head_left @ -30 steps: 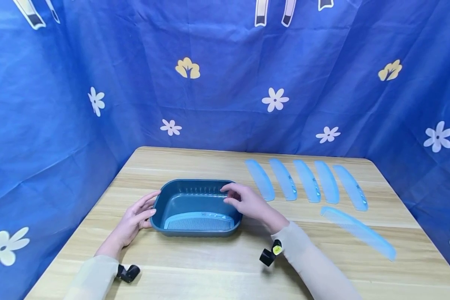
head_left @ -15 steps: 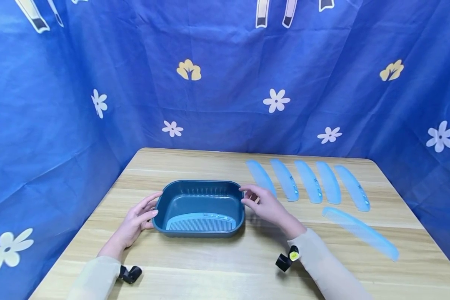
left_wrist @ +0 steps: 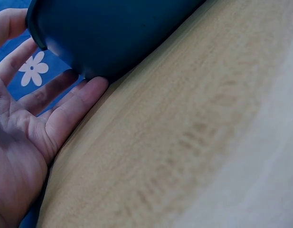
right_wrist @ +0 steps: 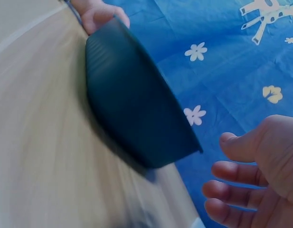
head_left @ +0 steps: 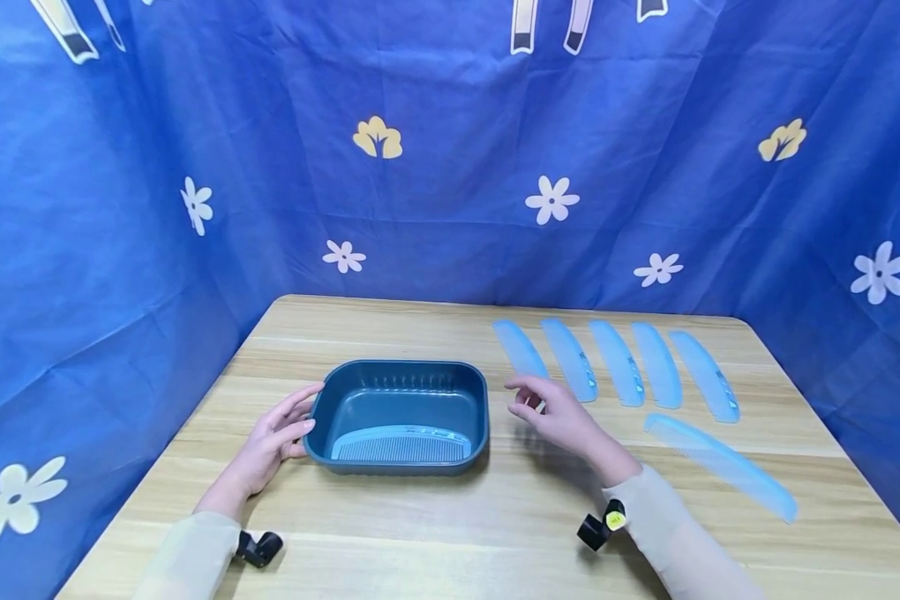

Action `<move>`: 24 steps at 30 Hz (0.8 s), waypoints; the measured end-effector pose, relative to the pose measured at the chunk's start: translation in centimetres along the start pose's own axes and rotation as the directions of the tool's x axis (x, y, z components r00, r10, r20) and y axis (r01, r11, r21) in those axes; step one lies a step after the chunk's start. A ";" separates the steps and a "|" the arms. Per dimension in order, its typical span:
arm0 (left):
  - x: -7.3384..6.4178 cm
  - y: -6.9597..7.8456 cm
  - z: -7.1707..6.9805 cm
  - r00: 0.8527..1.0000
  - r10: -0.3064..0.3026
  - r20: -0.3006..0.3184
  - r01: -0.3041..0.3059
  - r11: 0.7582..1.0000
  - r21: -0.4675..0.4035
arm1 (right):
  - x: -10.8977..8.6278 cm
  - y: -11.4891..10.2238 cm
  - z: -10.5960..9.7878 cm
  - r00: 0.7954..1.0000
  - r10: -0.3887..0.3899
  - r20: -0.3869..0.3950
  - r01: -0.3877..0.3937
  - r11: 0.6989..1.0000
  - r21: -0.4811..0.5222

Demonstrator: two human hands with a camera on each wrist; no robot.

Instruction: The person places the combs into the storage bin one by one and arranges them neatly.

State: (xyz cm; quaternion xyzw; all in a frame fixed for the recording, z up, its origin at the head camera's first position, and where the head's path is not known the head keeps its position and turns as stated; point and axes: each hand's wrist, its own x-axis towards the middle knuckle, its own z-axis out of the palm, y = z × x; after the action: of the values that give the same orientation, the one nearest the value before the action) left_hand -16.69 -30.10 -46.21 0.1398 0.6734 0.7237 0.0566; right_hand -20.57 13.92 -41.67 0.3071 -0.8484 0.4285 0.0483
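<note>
A dark teal plastic basin (head_left: 405, 467) stands on the wooden table in front of me. Inside it, along the near wall, lies a light blue comb (head_left: 401, 444) with its teeth toward me. My left hand (head_left: 273, 442) touches the basin's left end, its fingertips at the rim and side; the left wrist view shows these fingers fairly straight against the wall. To the right of the basin and apart from it, my right hand (head_left: 558, 417) hovers with loosely bent fingers and nothing in them. The right wrist view shows the gap between that hand (right_wrist: 260, 175) and the basin.
Several light blue combs (head_left: 617, 363) lie in a row at the table's back right, the leftmost (head_left: 520, 348) partly behind my right hand. Another comb (head_left: 720, 465) lies slantwise nearer me. A blue patterned curtain (head_left: 450, 167) surrounds the table (head_left: 390, 533).
My right hand has moved right, from over the basin's right rim to beyond it. The left hand stays at the basin's left end. The comb inside has not moved.
</note>
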 end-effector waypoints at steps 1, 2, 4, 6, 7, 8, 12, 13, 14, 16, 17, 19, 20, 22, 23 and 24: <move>0.0 0.0 0.0 1.000 0.001 0.000 -0.001 1.000 -0.001 | -0.2 0.2 -0.1 1.000 0.003 0.006 -0.003 1.000 -0.004; 0.0 0.1 0.0 1.000 0.003 0.001 -0.003 1.000 -0.003 | -0.5 0.5 -0.2 1.000 0.010 0.011 -0.010 1.000 -0.006; 0.0 0.1 0.0 1.000 0.006 0.002 -0.006 1.000 -0.005 | -1.0 0.9 -0.4 1.000 0.026 0.013 -0.025 1.000 -0.009; -0.1 0.1 0.0 1.000 0.006 0.005 -0.006 1.000 -0.004 | -1.5 1.4 -0.7 0.999 0.049 0.004 -0.049 0.999 -0.013; -0.1 0.2 0.0 1.000 0.007 0.006 -0.007 1.000 -0.004 | -1.8 1.6 -0.9 0.998 0.058 0.002 -0.058 0.998 -0.012; -0.1 0.2 0.0 1.000 0.006 0.006 -0.006 1.000 -0.003 | -2.0 1.8 -1.0 0.998 0.068 -0.001 -0.068 0.998 -0.012; -0.1 0.2 0.0 1.000 0.007 0.007 -0.008 1.000 0.001 | -2.8 2.6 -1.9 0.995 0.096 0.001 -0.096 0.995 -0.014; -0.1 0.2 0.0 1.000 0.006 0.006 -0.007 1.000 0.002 | -3.0 2.8 -2.1 0.995 0.104 -0.002 -0.104 0.994 -0.016; -0.1 0.2 0.0 1.000 0.006 0.005 -0.006 1.000 0.003 | -3.2 2.9 -2.3 0.994 0.112 -0.005 -0.113 0.993 -0.020; -0.1 0.1 0.0 1.000 0.006 0.003 -0.006 1.000 0.003 | -3.5 3.2 -2.7 0.992 0.128 -0.011 -0.129 0.991 -0.023; -0.1 0.1 0.0 1.000 0.006 0.001 -0.006 1.000 0.005 | -3.6 3.3 -2.9 0.991 0.136 -0.014 -0.136 0.990 -0.027; -0.1 0.1 -0.1 1.000 0.005 0.000 -0.005 1.000 0.008 | -4.0 3.6 -3.3 0.988 0.151 -0.017 -0.152 0.988 -0.034; -0.2 0.1 -0.1 1.000 0.006 -0.001 -0.006 1.000 0.008 | -4.1 3.8 -3.4 0.988 0.155 -0.015 -0.156 0.987 -0.037; -0.2 0.1 -0.1 1.000 0.006 -0.001 -0.006 1.000 0.008 | -4.5 4.1 -3.8 0.985 0.168 -0.022 -0.169 0.985 -0.043; -0.2 0.1 -0.1 1.000 0.006 0.000 -0.006 1.000 0.007 | -4.7 4.3 -4.0 0.984 0.177 -0.026 -0.178 0.983 -0.046; -0.2 0.1 -0.1 1.000 0.006 0.001 -0.006 1.000 0.006 | -4.9 4.4 -4.1 0.982 0.185 -0.030 -0.186 0.981 -0.045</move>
State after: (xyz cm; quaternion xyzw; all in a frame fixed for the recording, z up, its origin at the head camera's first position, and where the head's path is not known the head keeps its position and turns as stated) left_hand -16.57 -30.28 -46.19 0.1422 0.6752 0.7217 0.0544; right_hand -19.86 21.37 -43.84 0.2197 -0.8826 0.4148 0.0263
